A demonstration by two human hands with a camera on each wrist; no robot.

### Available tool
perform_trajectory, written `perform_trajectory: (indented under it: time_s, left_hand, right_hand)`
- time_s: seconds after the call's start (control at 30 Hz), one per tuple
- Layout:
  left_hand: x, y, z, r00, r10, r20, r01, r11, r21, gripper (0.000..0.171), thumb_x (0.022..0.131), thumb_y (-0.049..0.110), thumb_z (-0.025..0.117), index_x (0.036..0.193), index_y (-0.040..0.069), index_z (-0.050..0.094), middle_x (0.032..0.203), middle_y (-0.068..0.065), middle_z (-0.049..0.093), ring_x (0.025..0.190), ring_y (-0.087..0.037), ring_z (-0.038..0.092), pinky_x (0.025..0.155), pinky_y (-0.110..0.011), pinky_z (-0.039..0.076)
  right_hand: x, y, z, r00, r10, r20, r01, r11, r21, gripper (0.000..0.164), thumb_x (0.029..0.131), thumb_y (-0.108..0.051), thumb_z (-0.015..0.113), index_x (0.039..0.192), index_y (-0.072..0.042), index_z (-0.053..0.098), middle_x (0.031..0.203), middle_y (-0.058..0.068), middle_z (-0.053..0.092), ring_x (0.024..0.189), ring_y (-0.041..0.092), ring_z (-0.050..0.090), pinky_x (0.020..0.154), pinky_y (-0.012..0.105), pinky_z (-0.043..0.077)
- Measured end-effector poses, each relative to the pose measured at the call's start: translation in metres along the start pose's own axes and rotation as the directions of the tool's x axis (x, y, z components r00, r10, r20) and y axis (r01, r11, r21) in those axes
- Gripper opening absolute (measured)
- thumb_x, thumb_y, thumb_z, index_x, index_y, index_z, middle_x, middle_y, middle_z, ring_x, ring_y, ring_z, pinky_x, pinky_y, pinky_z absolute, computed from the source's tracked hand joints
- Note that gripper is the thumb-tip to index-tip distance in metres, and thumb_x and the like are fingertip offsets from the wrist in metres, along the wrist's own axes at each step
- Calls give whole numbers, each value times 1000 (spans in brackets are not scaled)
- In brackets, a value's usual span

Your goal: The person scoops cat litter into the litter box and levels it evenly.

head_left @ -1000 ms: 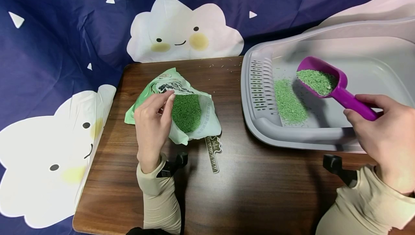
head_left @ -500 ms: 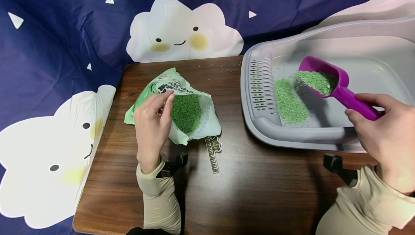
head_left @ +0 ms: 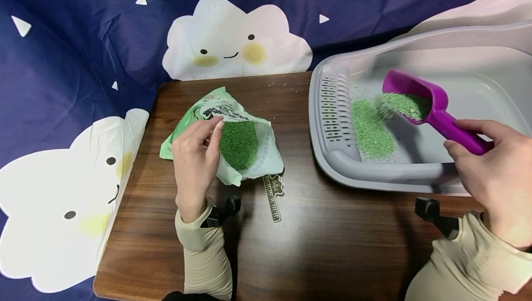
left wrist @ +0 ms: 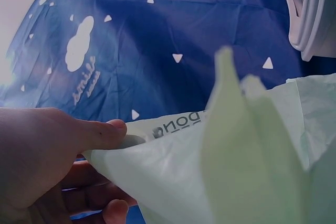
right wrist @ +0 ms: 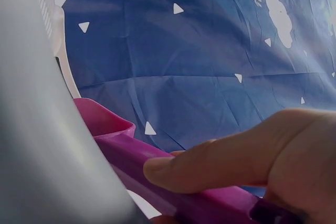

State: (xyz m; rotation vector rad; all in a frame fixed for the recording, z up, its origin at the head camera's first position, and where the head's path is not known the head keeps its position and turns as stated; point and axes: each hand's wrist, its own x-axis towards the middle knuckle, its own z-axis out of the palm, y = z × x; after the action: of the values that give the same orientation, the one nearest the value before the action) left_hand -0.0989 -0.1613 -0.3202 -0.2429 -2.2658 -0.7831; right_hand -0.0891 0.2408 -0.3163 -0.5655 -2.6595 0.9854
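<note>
My right hand (head_left: 494, 167) grips the handle of a purple scoop (head_left: 440, 102), held over a grey litter box (head_left: 332, 171). The scoop tilts to the left, and green litter pellets (head_left: 409, 105) spill off its lip onto a pile of pellets (head_left: 370, 137) on the box floor. In the right wrist view, the thumb lies along the scoop handle (right wrist: 199, 203). On the left, my left hand (head_left: 195, 162) pinches the rim of a green and white litter bag (head_left: 268, 153). The bag's mouth gapes, showing green pellets inside. Thumb and fingers clamp its edge in the left wrist view.
A flat brown card or tag (head_left: 272, 199) with a toothed pattern lies partly under the bag. Stray pellets (head_left: 284, 84) are scattered on the wooden table (head_left: 324, 236) near its back edge. A blue cloth (head_left: 124, 61) with white clouds hangs behind and to the left.
The scoop has tipped further left, and pellets now pour from it where earlier they lay inside. Its load has shrunk somewhat. My left hand and the bag have stayed in place.
</note>
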Motion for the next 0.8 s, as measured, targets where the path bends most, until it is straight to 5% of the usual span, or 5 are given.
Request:
perform_trajectory:
  time_s: [0.33,0.8]
  left_hand:
    - [0,0,1,1000,3,-10,-3,1000,-5,18,94,10,61,95,0,76,81,-12,73,57,-19,55,57,-23,37]
    - [0,-1,0,1000,4,-3,-4,1000,1,18,94,11,61,96,0,76,81,-13,73,57,-19,55,56,-27,39]
  right_hand:
    - [-1,4,4,999,-48,-26,48,999,13,36,84,-11,68,120,-12,70,79,-36,39,67,-1,36,56,14,27]
    - [-4,4,3,992,-120,-48,124,988,91,35,84,1,65,118,-7,70,87,-44,40,80,-19,40,70,5,29]
